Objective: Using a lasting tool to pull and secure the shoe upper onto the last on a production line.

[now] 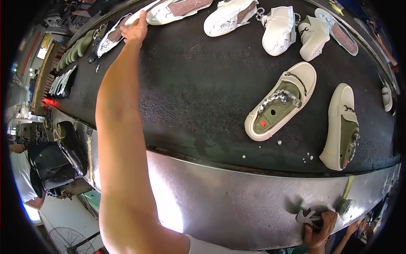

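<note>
Stretched to the far left of the dark belt, my left hand (134,31) closes on the near end of a white shoe upper (149,6). Another white upper with a brownish lining (113,37) lies just left of it. At the lower right, my right hand (321,230) has its fingers curled round a grey metal piece with star-like prongs (308,216), over the steel ledge. Two finished-looking beige loafers with chain trim stand on the belt, one tilted at the middle right (282,101) and one farther right (341,127).
Several cream uppers (230,17) line the far side of the dark belt (190,84). A steel ledge (220,194) runs along its near edge. A round brush-like thing (346,207) lies by my right hand. Green shoe forms (78,50) stand far left; other people's hands (355,227) show lower right.
</note>
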`<state>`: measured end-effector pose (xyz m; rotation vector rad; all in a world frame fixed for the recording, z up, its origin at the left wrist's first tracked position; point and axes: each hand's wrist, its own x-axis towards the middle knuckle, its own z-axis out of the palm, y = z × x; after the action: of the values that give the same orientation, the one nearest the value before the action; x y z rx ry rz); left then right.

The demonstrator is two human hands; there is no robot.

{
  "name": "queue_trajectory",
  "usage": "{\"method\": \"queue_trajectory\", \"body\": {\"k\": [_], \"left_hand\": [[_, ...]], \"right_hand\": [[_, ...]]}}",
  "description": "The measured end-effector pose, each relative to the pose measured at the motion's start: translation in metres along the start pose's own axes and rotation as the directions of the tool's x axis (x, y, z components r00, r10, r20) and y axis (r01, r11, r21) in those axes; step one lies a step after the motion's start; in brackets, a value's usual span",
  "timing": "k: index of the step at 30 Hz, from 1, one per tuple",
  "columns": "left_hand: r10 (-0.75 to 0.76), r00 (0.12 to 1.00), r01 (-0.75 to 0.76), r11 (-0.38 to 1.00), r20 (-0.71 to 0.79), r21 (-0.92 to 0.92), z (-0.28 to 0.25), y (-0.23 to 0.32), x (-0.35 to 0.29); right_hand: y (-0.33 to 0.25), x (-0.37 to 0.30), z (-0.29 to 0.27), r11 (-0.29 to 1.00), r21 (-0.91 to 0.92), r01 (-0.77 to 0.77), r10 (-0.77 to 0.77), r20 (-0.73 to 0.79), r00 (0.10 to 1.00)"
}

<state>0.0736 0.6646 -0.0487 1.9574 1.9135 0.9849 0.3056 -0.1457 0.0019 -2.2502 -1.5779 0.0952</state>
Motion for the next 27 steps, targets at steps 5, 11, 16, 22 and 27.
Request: {"method": "queue_trajectory", "body": {"k": [5, 11, 16, 22, 27], "left_hand": [[0.104, 0.983, -0.134, 0.97, 0.153, 0.205, -0.018, 0.033, -0.014], [0.297, 0.804, -0.189, 0.949, 0.515, -0.252, -0.012, 0.058, -0.016], [0.291, 0.871, -0.339, 0.939, 0.396, 0.055, -0.015, 0.067, -0.054], [0.244, 0.821, -0.397, 0.894, 0.516, 0.21, -0.098, 0.054, -0.139], [0.321, 0.752, -0.53, 0.813, 0.575, 0.24, -0.216, 0.033, -0.246]], "right_hand": [[-0.006, 0.004, 0.002, 0.999, -0.029, -0.017, 0.017, 0.009, 1.0], [-0.008, 0.005, 0.007, 1.0, -0.022, 0.015, -0.015, -0.023, 1.0], [-0.014, 0.015, 0.009, 0.997, -0.004, 0.077, -0.077, -0.082, 0.994], [-0.021, 0.014, 0.008, 0.996, 0.001, 0.09, -0.089, -0.137, 0.987], [-0.026, 0.009, 0.013, 0.991, -0.012, 0.133, -0.132, -0.235, 0.963]]}}
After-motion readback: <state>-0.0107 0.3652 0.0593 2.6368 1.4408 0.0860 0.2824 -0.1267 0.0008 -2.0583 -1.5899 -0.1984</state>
